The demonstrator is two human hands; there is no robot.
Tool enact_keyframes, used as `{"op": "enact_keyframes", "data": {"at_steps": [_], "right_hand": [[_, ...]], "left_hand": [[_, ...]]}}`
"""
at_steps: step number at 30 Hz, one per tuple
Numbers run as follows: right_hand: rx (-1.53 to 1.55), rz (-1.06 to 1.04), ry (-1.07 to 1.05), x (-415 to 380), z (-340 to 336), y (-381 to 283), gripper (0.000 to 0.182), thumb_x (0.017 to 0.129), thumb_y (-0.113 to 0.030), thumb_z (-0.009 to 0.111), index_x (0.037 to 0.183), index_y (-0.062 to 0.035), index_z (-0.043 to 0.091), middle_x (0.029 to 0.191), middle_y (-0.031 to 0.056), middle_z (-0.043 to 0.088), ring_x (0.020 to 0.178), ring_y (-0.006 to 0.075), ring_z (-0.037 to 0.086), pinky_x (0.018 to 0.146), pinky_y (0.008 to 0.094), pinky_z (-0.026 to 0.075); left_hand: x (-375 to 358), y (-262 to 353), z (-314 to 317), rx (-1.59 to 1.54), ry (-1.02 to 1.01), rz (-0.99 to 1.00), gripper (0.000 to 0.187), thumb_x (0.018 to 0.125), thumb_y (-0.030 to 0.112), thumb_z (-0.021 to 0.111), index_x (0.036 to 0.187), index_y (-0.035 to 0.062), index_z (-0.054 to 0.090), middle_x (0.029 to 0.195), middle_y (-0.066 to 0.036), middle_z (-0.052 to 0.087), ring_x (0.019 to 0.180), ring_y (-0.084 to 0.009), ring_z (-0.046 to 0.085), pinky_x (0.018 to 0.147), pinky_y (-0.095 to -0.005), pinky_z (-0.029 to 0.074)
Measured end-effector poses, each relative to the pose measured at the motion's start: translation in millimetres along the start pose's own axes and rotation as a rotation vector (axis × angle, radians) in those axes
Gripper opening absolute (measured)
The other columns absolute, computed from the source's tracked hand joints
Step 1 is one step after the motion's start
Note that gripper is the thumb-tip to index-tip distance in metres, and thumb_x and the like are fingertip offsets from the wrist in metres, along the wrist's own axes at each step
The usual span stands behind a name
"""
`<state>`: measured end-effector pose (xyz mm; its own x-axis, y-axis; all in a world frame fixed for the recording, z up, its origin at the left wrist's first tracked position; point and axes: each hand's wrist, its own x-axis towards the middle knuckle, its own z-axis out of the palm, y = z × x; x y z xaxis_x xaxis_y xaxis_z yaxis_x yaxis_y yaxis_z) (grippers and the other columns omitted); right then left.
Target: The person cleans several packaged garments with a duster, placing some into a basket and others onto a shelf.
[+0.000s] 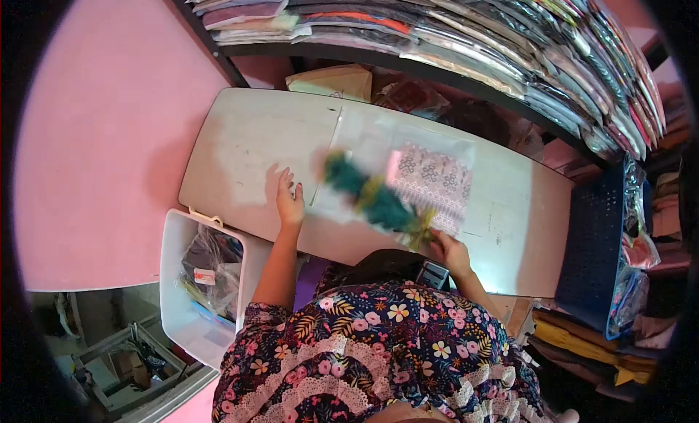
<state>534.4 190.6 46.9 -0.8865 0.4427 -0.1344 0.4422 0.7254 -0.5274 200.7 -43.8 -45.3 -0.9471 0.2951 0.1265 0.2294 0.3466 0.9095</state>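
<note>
My right hand (453, 255) is closed around the near end of a fluffy green and yellow duster (371, 199), which is smeared by motion. The duster slants up and left across a clear plastic bag (373, 132) on the white table. In that bag lies a folded pink and grey patterned cloth (437, 177), partly behind the duster. Over the table, left of the bag, my left hand (290, 199) has its fingers spread and holds nothing.
The white table (247, 146) stands below a shelf stacked with bagged garments (466, 30). A white bin (175, 277) with plastic-wrapped items is at the left. A blue basket (590, 241) and folded cloths (582, 350) are at the right.
</note>
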Motion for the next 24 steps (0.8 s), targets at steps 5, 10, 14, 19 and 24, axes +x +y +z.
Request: {"op": "enact_keyframes", "data": {"at_steps": [5, 10, 14, 19, 24], "right_hand": [[0.091, -0.213, 0.018, 11.9, 11.1, -2.6, 0.036, 0.084, -0.016, 0.06, 0.119, -0.0114, 0.054, 0.103, 0.0169, 0.063, 0.086, 0.0373, 0.062, 0.072, 0.0419, 0.05], [0.037, -0.14, -0.083, 18.7, 2.0, -14.8, 0.034, 0.084, -0.018, 0.06, 0.117, -0.011, 0.054, 0.097, 0.018, 0.064, 0.084, 0.0376, 0.062, 0.071, 0.0437, 0.05], [0.08, 0.064, 0.134, 34.4, 0.8, -18.5, 0.035, 0.083, -0.019, 0.06, 0.117, -0.0139, 0.054, 0.087, 0.0184, 0.065, 0.078, 0.0382, 0.063, 0.066, 0.0455, 0.05], [-0.049, -0.174, 0.027, 45.3, -4.8, -20.9, 0.035, 0.082, -0.021, 0.059, 0.117, -0.0163, 0.054, 0.087, 0.0172, 0.065, 0.076, 0.0374, 0.063, 0.067, 0.0467, 0.05], [-0.01, 0.12, 0.238, 76.5, 6.9, -17.8, 0.036, 0.083, -0.021, 0.057, 0.119, -0.018, 0.052, 0.081, 0.0204, 0.064, 0.071, 0.0407, 0.061, 0.064, 0.0505, 0.048]], "left_hand": [[-26.8, 23.8, -15.3, 0.215, 0.104, 0.269, 0.048, 0.083, 0.005, 0.054, 0.13, 0.0005, 0.042, 0.129, -0.022, 0.046, 0.123, -0.0357, 0.041, 0.102, -0.0435, 0.033], [-49.4, 27.1, -6.4, 0.442, -0.196, 0.396, 0.054, 0.084, 0.019, 0.054, 0.134, 0.0039, 0.04, 0.143, -0.017, 0.033, 0.133, -0.0346, 0.028, 0.108, -0.0515, 0.019], [-58.8, 16.8, -2.7, 0.587, -0.417, 0.477, 0.052, 0.085, 0.025, 0.054, 0.132, 0.0053, 0.044, 0.142, -0.01, 0.037, 0.135, -0.0286, 0.028, 0.109, -0.0515, 0.015], [-55.9, 15.0, -3.3, 0.721, -0.611, 0.272, 0.05, 0.085, 0.025, 0.054, 0.13, 0.0043, 0.046, 0.139, -0.008, 0.042, 0.133, -0.0256, 0.031, 0.109, -0.0497, 0.017], [-59.0, 20.9, -1.8, 0.579, -0.432, 0.42, 0.05, 0.086, 0.025, 0.054, 0.131, 0.0044, 0.045, 0.139, -0.008, 0.041, 0.134, -0.0251, 0.03, 0.11, -0.0483, 0.016]]}}
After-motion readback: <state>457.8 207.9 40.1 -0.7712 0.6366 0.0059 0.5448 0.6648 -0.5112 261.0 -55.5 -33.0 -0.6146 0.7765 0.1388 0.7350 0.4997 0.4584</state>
